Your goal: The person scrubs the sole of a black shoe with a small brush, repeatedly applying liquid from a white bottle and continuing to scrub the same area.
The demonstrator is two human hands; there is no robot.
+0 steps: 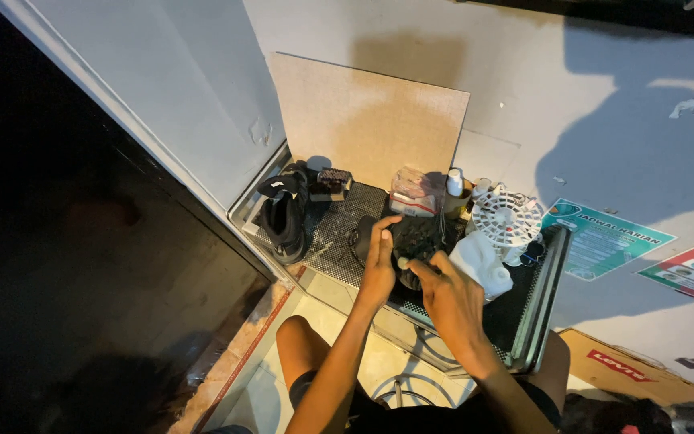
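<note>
head view, looking down past two bare knees at a metal tray [541, 301] lined with a dark perforated mat, set against a pale wall. two hands work over one black shoe [411, 241] lying in the middle of the tray. the left hand [379, 261] reaches forward with its arm nearly straight, palm turned inward, its fingers [385, 229] curled over the near left edge of that shoe and gripping it. the right hand [453, 301] comes in from the right with the wrist bent, back of the hand facing up; its thumb and forefinger pinch one small pale round object [403, 263], held just between the two hands and touching or nearly touching the shoe. what this small object is cannot be told.

left of the left fingers, well apart, stands one more black shoe [284, 210], upright on its sole, and just beyond it one dark brush [331, 182]. directly beyond the fingertips sit one clear plastic box [413, 193] and one small white bottle [455, 183]. to the right of the right fingers lies one white cloth [482, 264], close beside the hand, and past it one white round slotted disc [508, 217]. one tan board [367, 120] leans upright on the wall behind everything. two printed sheets [604, 239] are stuck to the wall farther right.
</note>
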